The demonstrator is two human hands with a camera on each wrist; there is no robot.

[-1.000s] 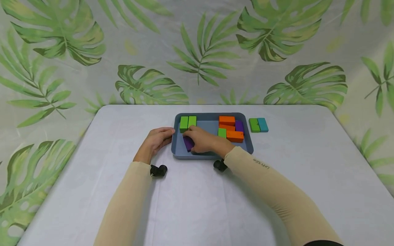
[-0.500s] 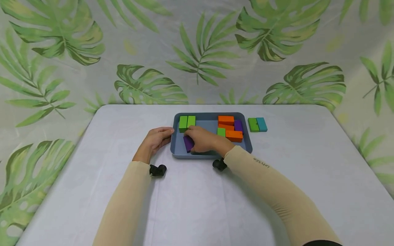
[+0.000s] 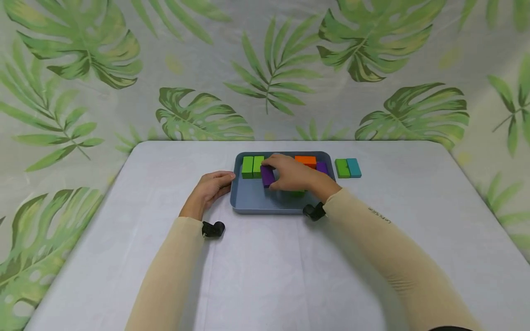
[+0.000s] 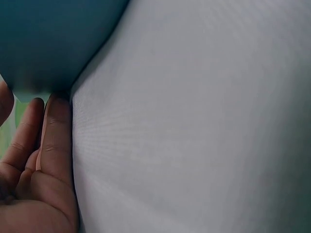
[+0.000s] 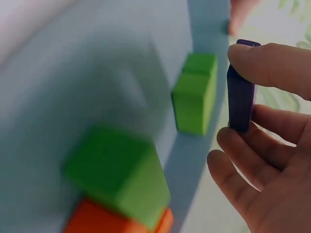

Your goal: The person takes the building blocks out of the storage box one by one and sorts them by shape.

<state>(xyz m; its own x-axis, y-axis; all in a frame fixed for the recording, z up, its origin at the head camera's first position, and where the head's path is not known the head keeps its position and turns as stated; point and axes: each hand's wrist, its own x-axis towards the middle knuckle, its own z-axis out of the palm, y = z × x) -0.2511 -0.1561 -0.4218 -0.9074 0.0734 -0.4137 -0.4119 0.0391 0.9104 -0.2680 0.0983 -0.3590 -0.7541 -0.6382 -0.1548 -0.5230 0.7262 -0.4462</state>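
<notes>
My right hand [image 3: 291, 173] pinches a purple block [image 3: 267, 176] between thumb and fingers over the blue-grey tray [image 3: 252, 202]. In the right wrist view the purple block [image 5: 240, 94] stands apart from the tray floor, held at its ends. Two green blocks [image 3: 253, 167] stand side by side in the tray's back left corner, just left of the held block. My left hand [image 3: 214, 186] rests at the tray's left edge with its fingers straight. The left wrist view shows those fingers [image 4: 57, 131] against the tray's outer wall [image 4: 53, 43].
Orange blocks [image 3: 305, 161], another purple block [image 3: 321, 167] and a green block [image 5: 116, 170] sit at the tray's right side, partly behind my right hand. Outside the tray on the right, a green block [image 3: 342, 168] and a blue block [image 3: 354, 168] lie together on the white cloth.
My right hand has lifted the purple block from the tray's front left and carried it back and to the right, beside the green pair. The left hand has stayed in place.
</notes>
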